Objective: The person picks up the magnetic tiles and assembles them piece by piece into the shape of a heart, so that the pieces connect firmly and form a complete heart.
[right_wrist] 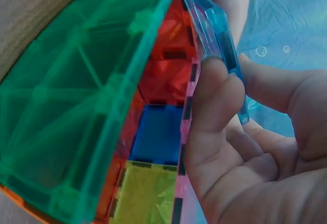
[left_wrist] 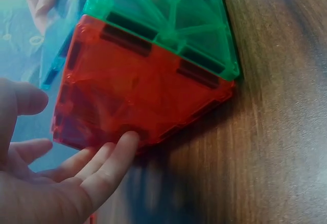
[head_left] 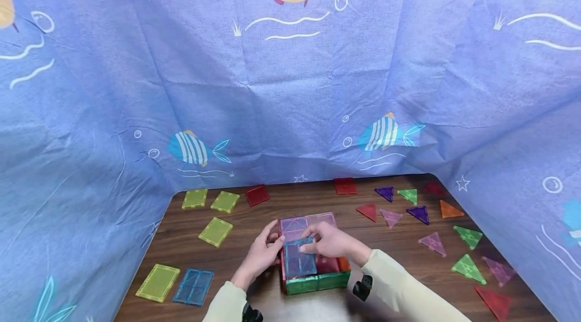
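A box built of see-through magnetic tiles stands at the table's front, with a green front wall [head_left: 317, 283], a red side wall [left_wrist: 133, 75] and pink tiles [head_left: 294, 224] across the far part of its top. Between thumb and fingers my right hand [head_left: 333, 241] pinches a blue rectangular tile [right_wrist: 225, 29], tilted over the top's near left part. My left hand [head_left: 260, 253] is at the box's left side, fingers loosely spread, fingertips right at the red wall's edge. Through the gap below the pink edge show a blue panel [right_wrist: 156, 132] and a yellow panel [right_wrist: 145, 191] inside.
Yellow square tiles [head_left: 215, 232] and another blue rectangular tile [head_left: 193, 286] lie at the left. Red squares [head_left: 346, 186] lie at the back. Several triangles, such as a green triangle [head_left: 469, 269], are scattered at the right. A blue fish-print cloth [head_left: 290, 110] hangs around the table.
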A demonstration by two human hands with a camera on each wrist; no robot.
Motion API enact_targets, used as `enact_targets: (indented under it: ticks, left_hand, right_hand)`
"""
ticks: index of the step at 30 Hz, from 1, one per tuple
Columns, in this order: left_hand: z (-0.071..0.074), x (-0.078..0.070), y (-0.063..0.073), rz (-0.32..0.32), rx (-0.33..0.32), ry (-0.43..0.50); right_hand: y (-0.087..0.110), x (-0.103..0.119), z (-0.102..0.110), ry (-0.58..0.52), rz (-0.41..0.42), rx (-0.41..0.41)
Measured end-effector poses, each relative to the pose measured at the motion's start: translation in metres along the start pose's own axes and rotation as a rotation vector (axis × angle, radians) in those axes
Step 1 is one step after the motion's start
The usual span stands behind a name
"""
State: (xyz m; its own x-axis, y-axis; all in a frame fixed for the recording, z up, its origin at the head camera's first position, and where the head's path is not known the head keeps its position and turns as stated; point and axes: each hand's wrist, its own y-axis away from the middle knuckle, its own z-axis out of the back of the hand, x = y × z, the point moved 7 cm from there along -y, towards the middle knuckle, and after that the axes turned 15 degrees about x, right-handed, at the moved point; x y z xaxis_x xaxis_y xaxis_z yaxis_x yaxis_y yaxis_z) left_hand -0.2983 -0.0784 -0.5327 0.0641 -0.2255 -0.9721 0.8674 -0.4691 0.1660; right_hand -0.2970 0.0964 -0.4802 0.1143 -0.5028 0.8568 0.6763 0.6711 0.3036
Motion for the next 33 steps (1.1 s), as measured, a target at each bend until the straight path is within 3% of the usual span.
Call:
enact_targets:
  ticks: [5,9,21,27,33]
  left_hand:
    - [0.004,0.001,-0.004,-0.009,0.011,0.026]
    - [0.005,0.004,-0.005,0.011,0.023,0.034]
    - [0.003,0.0,-0.004,-0.004,0.042,0.008]
    - [0.004,0.001,-0.005,0.006,0.042,0.0]
    - [0.003,0.002,-0.004,0.008,0.042,0.008]
  right_hand:
    - [-0.001,-0.001,-0.005,-0.008,-0.013,-0.014]
    - [0.003,0.003,-0.005,0.054,-0.036,-0.056]
    - [0.006,0.011,-0.003,0.422,-0.069,-0.124]
    - [0.009,0.01,0.001,0.423,-0.068,-0.12]
    - [0.016,0.009,0.015,0.411,-0.058,-0.17]
